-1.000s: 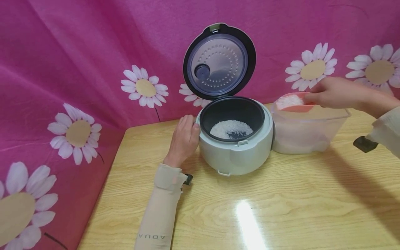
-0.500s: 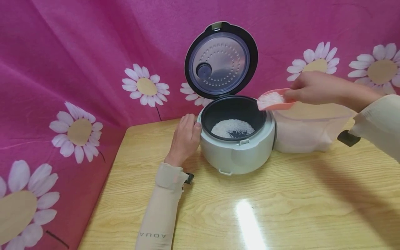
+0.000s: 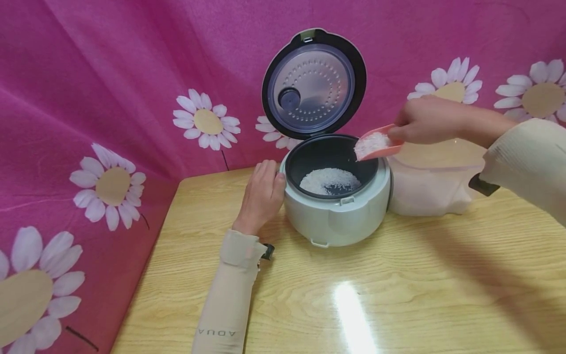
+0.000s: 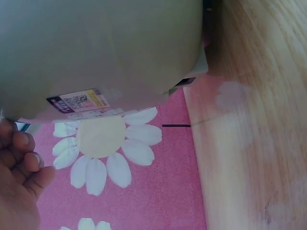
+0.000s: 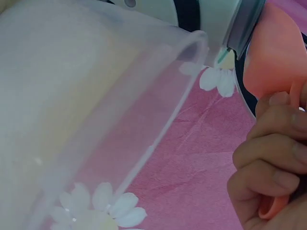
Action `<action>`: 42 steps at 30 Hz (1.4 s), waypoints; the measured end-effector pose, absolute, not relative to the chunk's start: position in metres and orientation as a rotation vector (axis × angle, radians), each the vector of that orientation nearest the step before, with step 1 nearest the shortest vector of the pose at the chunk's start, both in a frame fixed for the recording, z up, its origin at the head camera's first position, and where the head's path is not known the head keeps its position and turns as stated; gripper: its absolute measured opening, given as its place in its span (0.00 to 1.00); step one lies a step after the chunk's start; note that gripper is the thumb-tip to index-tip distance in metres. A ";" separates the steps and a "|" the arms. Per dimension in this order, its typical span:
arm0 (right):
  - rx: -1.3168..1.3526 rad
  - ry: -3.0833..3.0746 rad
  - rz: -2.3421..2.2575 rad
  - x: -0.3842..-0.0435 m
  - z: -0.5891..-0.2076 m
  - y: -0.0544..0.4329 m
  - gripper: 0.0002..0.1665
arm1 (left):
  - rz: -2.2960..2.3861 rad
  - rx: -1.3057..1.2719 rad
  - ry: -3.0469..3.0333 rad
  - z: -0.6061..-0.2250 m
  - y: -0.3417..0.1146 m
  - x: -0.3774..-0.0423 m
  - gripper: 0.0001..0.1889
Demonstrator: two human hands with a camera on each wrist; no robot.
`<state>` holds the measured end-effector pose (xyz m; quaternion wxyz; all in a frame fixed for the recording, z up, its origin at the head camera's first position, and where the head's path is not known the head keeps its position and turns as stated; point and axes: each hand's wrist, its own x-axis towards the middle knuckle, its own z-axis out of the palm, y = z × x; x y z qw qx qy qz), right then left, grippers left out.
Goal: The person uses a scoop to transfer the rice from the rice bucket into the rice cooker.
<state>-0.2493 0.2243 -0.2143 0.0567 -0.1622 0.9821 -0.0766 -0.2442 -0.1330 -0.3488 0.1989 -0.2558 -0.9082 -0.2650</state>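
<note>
The wood-grain table [image 3: 283,309] fills the near part of my head view, a bright streak of reflected light lying across it. From its near edge the left sleeve [image 3: 226,295], pale beige with printed letters, reaches forward. At its end the left hand [image 3: 262,196] touches the left side of the rice cooker [image 3: 333,226]; I see its fingers bent, but cannot tell whether they truly grip. My left wrist view puts them by the cooker's edge, near a printed label [image 4: 79,102] on its wall.

The cooker is pale and upright on the table. White rice [image 3: 323,181] lies in its dark inner pot [image 3: 325,152], leaving a patch of the bottom bare. Coming in from the right, the right hand [image 3: 431,120] has its fingers curled firmly round the handle of the pink scoop [image 3: 381,153]. I have the scoop over the pot's right rim, loaded with rice and tilted toward the inside. Just beside the cooker, partly below that hand, stands a cloudy translucent container [image 3: 429,194].

Behind, the raised lid [image 3: 316,93] leans back before a magenta cloth [image 3: 110,49] printed with white daisies [image 3: 208,121].
</note>
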 end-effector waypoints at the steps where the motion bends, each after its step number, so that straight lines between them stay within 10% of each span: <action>1: -0.506 2.979 -0.213 -0.250 -0.213 0.223 0.18 | -0.735 -0.716 -2.541 -0.349 -0.133 -0.244 0.17; 42: -0.586 3.143 0.204 -0.237 -0.185 0.197 0.16 | -0.706 -0.709 -2.545 -0.347 -0.136 -0.243 0.17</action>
